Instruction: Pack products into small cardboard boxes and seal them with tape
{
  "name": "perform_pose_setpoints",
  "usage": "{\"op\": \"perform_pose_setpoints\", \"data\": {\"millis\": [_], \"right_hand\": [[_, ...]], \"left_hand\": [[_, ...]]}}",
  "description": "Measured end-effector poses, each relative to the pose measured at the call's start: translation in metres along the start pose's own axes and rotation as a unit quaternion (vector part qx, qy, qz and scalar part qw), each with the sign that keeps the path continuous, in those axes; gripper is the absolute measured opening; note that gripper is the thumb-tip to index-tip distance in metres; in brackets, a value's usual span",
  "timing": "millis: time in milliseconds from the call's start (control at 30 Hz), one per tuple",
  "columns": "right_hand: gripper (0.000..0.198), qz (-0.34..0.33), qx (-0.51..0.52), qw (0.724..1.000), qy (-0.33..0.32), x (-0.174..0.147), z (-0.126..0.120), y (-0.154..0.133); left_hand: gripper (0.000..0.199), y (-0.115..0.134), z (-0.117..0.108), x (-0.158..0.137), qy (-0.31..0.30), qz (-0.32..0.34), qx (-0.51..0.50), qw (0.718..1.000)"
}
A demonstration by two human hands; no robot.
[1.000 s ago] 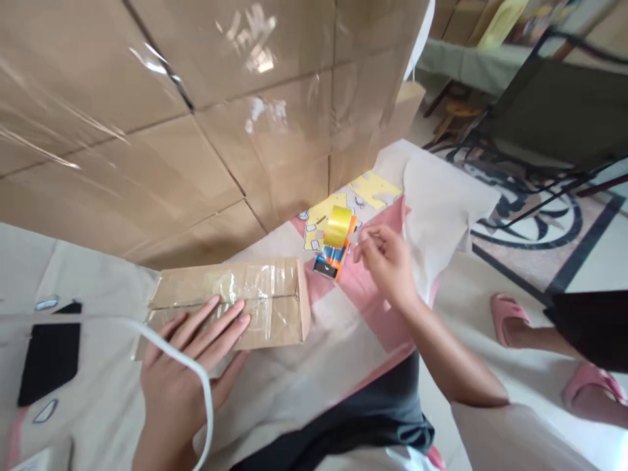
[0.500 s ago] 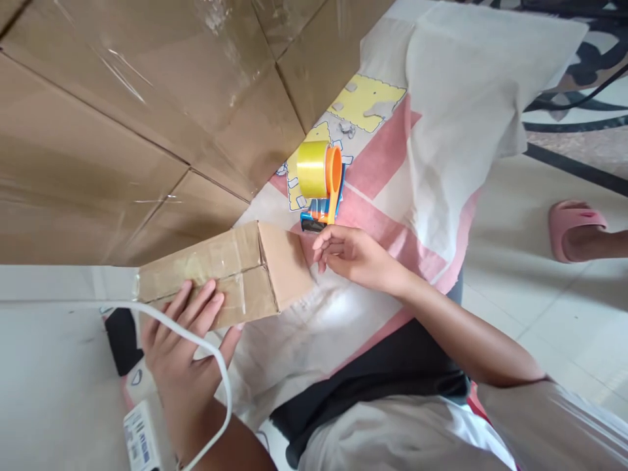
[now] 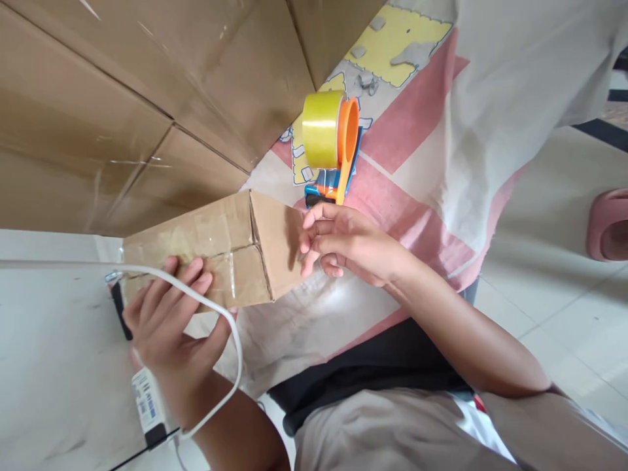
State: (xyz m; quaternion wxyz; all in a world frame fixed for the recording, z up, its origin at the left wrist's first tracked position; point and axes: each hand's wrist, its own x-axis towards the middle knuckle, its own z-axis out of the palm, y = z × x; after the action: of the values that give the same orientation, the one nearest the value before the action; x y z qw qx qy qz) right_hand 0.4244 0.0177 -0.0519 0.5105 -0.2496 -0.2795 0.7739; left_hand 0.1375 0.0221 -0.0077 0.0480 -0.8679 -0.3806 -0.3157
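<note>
On the patterned cloth (image 3: 412, 196), just beside the big wrapped box stack (image 3: 230, 85), lies the sm. cardboard box (image 3: 235, 252), long side running L–R, clear tape along its top seam, plain end face toward R. Whether box & stack touch, can't tell.

L hand (image 3: 171, 320) is on top of it: fingers spread & laid flat toward its L end, thumb apart at the near edge, not wrapped round. R hand (image 3: 358, 248) is just off the R end, palm side partly up, fingers loosely bent & apart, nothing seen in them; can't tell if fingertips touch the end face.

Beyond R hand, on the cloth, an orange/blue tape dispenser (image 3: 349, 140) w/ a yellow tape roll (image 3: 321, 131) on it, close to the stack.

White cable (image 3: 239, 356) loops across in front of L hand & wrist. Near L forearm, a white device (image 3: 148, 402) w/ printed label, text too blurred to read. Nearest the viewer, dark trousers (image 3: 373, 366) & grey shirt (image 3: 383, 432). Far R, pink slipper (image 3: 608, 226) on pale tiled floor (image 3: 554, 261), partly cut off.
</note>
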Motion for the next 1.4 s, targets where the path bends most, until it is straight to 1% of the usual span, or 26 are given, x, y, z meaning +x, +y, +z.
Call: {"op": "perform_pose_setpoints", "data": {"millis": [67,167,267,333,433,600,733,800,900,1067,1167,1300,1400], "right_hand": [[0.026,0.012,0.029,1.000,0.004,0.001,0.004,0.003],[0.026,-0.017,0.039,0.999,0.001,0.004,0.007,0.009],[0.027,-0.059,0.025,0.998,-0.012,0.007,0.007,0.014],[0.029,-0.079,0.011,0.997,-0.021,0.009,0.006,0.016],[0.034,-0.103,-0.014,0.994,-0.018,0.010,0.005,0.016],[0.042,-0.116,-0.055,0.992,0.010,0.012,0.009,0.016],[0.048,-0.121,-0.072,0.990,0.004,0.015,0.006,0.018],[0.047,-0.117,-0.081,0.990,-0.003,0.014,0.003,0.020],[0.046,-0.114,-0.075,0.991,0.008,0.013,-0.003,0.026],[0.035,-0.097,0.026,0.994,0.053,0.015,-0.005,0.042],[0.032,-0.115,0.059,0.989,0.070,0.017,-0.001,0.045],[0.025,-0.149,0.048,0.986,0.061,0.017,0.005,0.040],[0.027,-0.155,0.010,0.987,0.040,0.020,0.009,0.039]], "left_hand": [[0.062,0.001,0.001,0.001,0.006,-0.010,-0.001,1.000],[0.062,0.002,0.003,0.002,0.008,-0.020,-0.001,1.000],[0.061,0.004,0.004,0.001,0.015,-0.026,-0.005,1.000],[0.061,0.005,0.004,0.001,0.008,-0.036,-0.006,0.999],[0.062,0.006,0.003,0.001,0.005,-0.034,-0.007,0.999],[0.062,0.011,0.002,0.005,0.000,-0.050,-0.003,0.999],[0.054,0.014,0.002,0.008,-0.003,-0.052,0.004,0.999],[0.051,0.015,0.002,0.009,0.000,-0.057,0.003,0.998],[0.048,0.015,0.002,0.010,0.004,-0.059,0.001,0.998],[0.049,0.018,0.002,0.012,-0.010,-0.075,0.003,0.997],[0.050,0.020,0.004,0.012,-0.005,-0.085,0.018,0.996],[0.047,0.019,0.007,0.012,0.005,-0.078,0.022,0.997],[0.047,0.018,0.007,0.012,0.010,-0.074,0.023,0.997]]}}
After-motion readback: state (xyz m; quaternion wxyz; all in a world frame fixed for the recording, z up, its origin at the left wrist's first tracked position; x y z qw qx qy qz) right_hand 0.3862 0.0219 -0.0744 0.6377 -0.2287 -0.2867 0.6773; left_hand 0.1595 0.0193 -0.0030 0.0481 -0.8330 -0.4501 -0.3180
